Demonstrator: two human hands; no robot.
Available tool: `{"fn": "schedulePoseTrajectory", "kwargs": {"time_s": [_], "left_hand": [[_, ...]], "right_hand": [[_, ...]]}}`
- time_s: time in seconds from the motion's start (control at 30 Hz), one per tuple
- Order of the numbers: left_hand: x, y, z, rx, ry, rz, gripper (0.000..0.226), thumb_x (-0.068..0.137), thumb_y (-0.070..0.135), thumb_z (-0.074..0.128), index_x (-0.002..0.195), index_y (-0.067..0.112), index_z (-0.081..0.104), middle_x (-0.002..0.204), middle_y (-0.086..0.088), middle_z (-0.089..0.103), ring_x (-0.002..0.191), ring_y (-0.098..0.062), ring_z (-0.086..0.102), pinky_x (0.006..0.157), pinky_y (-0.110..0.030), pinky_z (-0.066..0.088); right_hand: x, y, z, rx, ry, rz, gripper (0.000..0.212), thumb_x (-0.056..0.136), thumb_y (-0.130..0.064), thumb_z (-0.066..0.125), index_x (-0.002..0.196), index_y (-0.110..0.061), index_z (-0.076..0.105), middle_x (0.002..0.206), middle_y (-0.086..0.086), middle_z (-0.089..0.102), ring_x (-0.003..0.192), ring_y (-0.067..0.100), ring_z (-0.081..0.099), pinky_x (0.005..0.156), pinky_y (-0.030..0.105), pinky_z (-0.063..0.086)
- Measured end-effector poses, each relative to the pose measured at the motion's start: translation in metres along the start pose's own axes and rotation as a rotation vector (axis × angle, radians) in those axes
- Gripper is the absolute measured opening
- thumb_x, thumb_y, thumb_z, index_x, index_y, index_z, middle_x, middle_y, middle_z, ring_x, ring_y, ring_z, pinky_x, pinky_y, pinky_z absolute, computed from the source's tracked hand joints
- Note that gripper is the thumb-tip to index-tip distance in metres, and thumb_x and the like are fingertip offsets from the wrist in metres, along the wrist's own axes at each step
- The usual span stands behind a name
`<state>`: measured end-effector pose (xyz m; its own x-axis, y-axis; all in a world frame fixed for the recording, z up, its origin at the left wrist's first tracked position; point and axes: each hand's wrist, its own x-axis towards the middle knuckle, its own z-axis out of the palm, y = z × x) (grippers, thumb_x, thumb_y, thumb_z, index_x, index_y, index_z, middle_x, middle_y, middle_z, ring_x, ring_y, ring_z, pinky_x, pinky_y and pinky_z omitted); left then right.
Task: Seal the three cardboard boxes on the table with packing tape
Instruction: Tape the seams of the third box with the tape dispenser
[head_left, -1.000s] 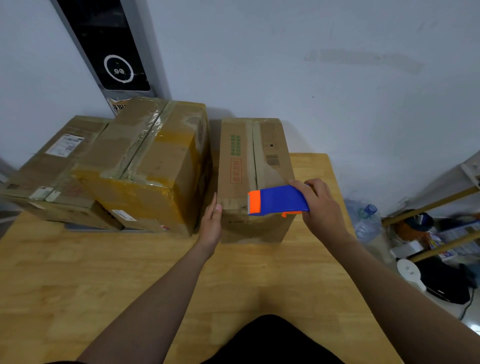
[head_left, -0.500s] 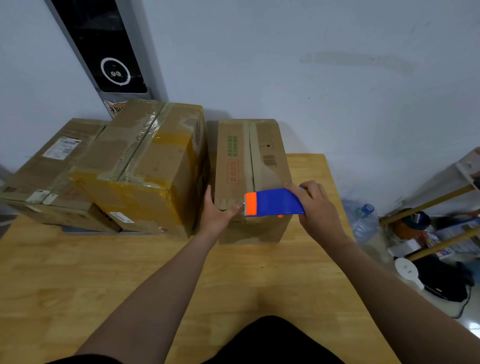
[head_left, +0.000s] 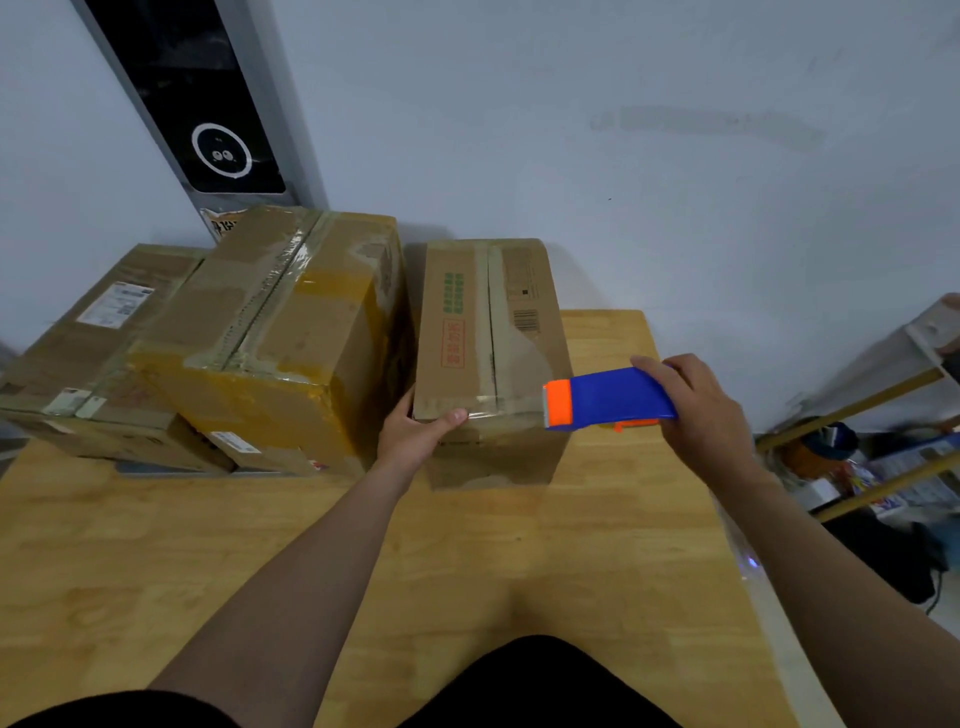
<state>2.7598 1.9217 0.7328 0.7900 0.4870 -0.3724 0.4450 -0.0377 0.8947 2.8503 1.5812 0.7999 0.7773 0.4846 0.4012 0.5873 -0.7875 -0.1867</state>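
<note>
gripping tape dispenser beside narrow box

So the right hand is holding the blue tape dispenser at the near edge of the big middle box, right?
No. The head view shows the right hand holding the blue tape dispenser at the near edge of the narrow right-hand box, not the big middle box. The left hand grips that narrow box's near corner.
</note>
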Motion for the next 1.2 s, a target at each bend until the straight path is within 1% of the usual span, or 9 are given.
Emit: {"fn": "schedulePoseTrajectory", "kwargs": {"time_s": [0.17,0.37,0.47,0.53,0.63,0.7,0.8,1.0,1.2], "left_hand": [[0.0,0.001,0.0,-0.004,-0.008,-0.009,0.086,0.074,0.048,0.088,0.149,0.032,0.049,0.13,0.009,0.063,0.123,-0.018,0.055,0.103,-0.041,0.048],[0.003,0.007,0.002,0.087,0.018,0.022,0.083,0.076,0.047,0.087,0.148,0.03,0.049,0.134,0.008,0.062,0.128,-0.02,0.055,0.107,-0.046,0.048],[0.002,0.015,0.003,0.199,0.054,0.1,0.089,0.078,0.044,0.086,0.152,0.028,0.039,0.148,0.004,0.05,0.137,-0.022,0.047,0.11,-0.049,0.046],[0.003,0.018,0.004,0.307,0.082,0.179,0.097,0.078,0.048,0.085,0.156,0.031,0.03,0.16,0.004,0.032,0.147,-0.023,0.032,0.116,-0.054,0.038],[0.005,0.024,0.01,0.587,0.089,0.324,0.097,0.082,0.053,0.078,0.159,0.034,0.021,0.169,0.01,0.012,0.156,-0.022,0.005,0.125,-0.061,0.011],[0.007,0.033,0.017,0.723,0.08,0.389,0.095,0.083,0.052,0.075,0.159,0.032,0.021,0.169,0.008,0.013,0.157,-0.019,-0.002,0.124,-0.061,-0.003],[0.01,0.044,0.035,0.837,0.054,0.445,0.093,0.083,0.057,0.072,0.159,0.032,0.024,0.17,0.007,0.015,0.158,-0.017,-0.002,0.122,-0.058,-0.013],[0.016,0.046,0.067,1.005,-0.101,0.509,0.069,0.097,0.064,0.049,0.157,0.041,0.025,0.17,0.007,0.016,0.158,-0.016,-0.002,0.12,-0.059,-0.018],[0.028,0.038,0.063,1.207,-0.108,0.553,0.073,0.094,0.076,0.025,0.159,0.043,0.02,0.171,0.006,0.011,0.158,-0.017,-0.005,0.122,-0.057,-0.014]], "right_hand": [[0.001,0.006,0.009,0.026,-0.007,-0.004,0.073,0.079,0.008,0.068,0.142,-0.024,0.047,0.117,0.01,0.052,0.102,0.03,0.058,0.06,0.042,0.055],[0.007,0.019,0.031,-0.056,-0.013,-0.034,0.078,0.082,0.001,0.073,0.148,-0.028,0.044,0.112,0.01,0.049,0.095,0.027,0.054,0.071,0.04,0.047],[0.002,0.025,0.041,-0.047,-0.017,-0.017,0.079,0.083,-0.003,0.074,0.15,-0.03,0.042,0.11,0.01,0.05,0.092,0.027,0.054,0.072,0.04,0.046],[-0.001,0.027,0.044,-0.035,-0.026,-0.004,0.079,0.084,-0.004,0.074,0.151,-0.03,0.041,0.11,0.009,0.049,0.091,0.025,0.053,0.073,0.039,0.045],[-0.003,0.03,0.047,-0.016,-0.036,0.002,0.077,0.084,-0.006,0.074,0.151,-0.028,0.042,0.111,0.009,0.049,0.093,0.025,0.053,0.076,0.038,0.045],[-0.002,0.03,0.047,-0.013,-0.034,-0.011,0.075,0.084,-0.008,0.073,0.15,-0.026,0.044,0.111,0.009,0.049,0.094,0.025,0.053,0.077,0.038,0.045],[-0.001,0.033,0.046,-0.01,-0.032,-0.029,0.072,0.085,-0.009,0.072,0.15,-0.024,0.045,0.111,0.01,0.05,0.094,0.025,0.054,0.077,0.036,0.044],[-0.001,0.045,0.053,0.012,-0.062,-0.021,0.078,0.085,-0.01,0.072,0.151,-0.029,0.036,0.113,0.008,0.048,0.095,0.024,0.054,0.078,0.04,0.05],[-0.004,0.051,0.064,0.126,-0.046,-0.027,0.081,0.082,-0.008,0.076,0.15,-0.024,0.037,0.114,0.012,0.05,0.095,0.024,0.055,0.076,0.039,0.053]]}}
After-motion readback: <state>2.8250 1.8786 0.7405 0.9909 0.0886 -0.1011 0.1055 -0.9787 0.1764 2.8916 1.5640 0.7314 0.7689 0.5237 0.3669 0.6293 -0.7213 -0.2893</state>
